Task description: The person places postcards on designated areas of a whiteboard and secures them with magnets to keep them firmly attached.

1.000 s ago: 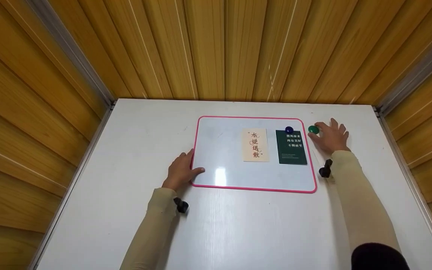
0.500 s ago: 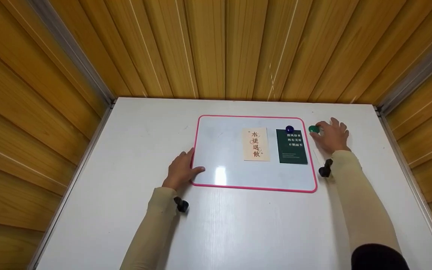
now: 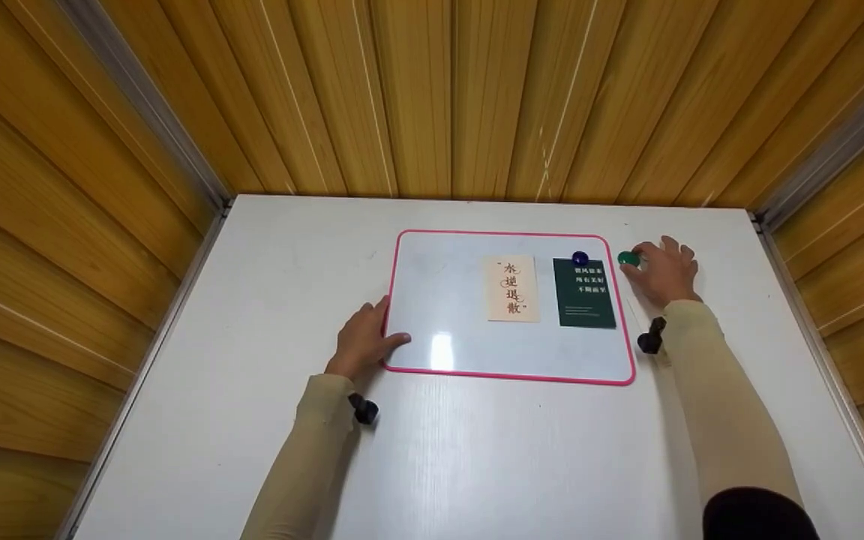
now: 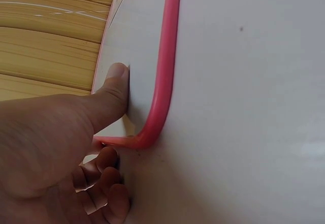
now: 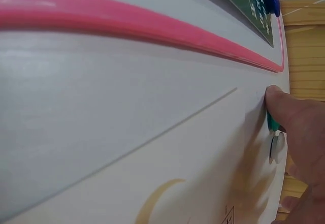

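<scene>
A round, glossy green magnet (image 3: 628,258) is pinched by the right hand (image 3: 666,276) at two o'clock of the smooth, round-cornered whiteboard (image 3: 439,292), whose nine-o'clock edge is gripped by the left hand (image 3: 363,339).

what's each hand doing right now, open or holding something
Left hand: closed, holding the whiteboard by its edge.
Right hand: closed, pinching the green magnet.

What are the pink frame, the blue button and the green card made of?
Pink frame: probably plastic, smooth with a soft sheen; it's one even colour.
Blue button: likely plastic, maybe shiny; it's round and solid-coloured.
Green card: seems paper or thin cardboard; flat, printed, thin-edged. Its finish is unclear.
</scene>
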The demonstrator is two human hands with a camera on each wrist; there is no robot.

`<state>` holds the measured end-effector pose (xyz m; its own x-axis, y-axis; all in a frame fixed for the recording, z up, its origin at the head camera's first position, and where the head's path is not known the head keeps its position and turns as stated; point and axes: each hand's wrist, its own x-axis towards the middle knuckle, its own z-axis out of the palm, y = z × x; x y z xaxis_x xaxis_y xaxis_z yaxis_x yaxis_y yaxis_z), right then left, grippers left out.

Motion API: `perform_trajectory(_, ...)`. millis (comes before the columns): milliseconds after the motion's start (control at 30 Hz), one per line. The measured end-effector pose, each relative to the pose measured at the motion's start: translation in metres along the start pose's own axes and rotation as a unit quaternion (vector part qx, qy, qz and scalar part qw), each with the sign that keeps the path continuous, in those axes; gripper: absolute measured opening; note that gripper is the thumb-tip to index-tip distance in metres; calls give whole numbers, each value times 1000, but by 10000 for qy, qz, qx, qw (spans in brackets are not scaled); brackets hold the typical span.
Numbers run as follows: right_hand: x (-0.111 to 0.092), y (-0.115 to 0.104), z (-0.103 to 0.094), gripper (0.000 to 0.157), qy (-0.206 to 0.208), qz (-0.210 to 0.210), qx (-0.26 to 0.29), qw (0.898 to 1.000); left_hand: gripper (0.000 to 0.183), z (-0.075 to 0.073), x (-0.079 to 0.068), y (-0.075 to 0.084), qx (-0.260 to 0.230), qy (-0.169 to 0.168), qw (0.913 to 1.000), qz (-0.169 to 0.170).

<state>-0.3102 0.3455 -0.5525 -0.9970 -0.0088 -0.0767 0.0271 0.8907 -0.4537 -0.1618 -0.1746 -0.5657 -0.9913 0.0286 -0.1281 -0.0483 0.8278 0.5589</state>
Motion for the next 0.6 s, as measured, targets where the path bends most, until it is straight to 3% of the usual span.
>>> perform_trajectory(600, 6, -7, -5, 48, 181, -107, -24, 9998, 91, 1, 1, 0, -5, 22, 10000, 19)
